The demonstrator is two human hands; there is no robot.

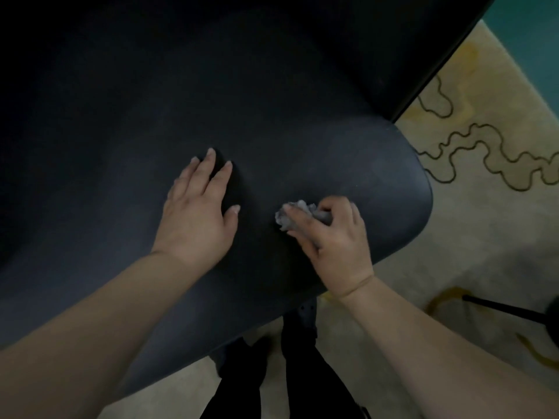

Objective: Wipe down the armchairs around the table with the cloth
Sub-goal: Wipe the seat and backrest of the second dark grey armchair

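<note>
We look down on the dark armchair (pixel 272 86), whose broad rounded cushion fills most of the view, its curved corner reaching toward the right. Beneath it lies a pale carpet (pixel 484 222) with wavy dark outlines, and a thin black rod (pixel 505 309) crosses it at the right edge. Our dark trouser legs (pixel 302 373) stand at the cushion's near edge. Our left hand (pixel 196 216) rests flat on the cushion, fingers (pixel 208 167) spread and lying on the surface. Our right hand (pixel 335 240), near the cushion's rounded right corner, is curled tight around the crumpled grey cloth (pixel 298 214), which sits pressed against the cushion between hand and seat, just beside the left thumb.
</note>
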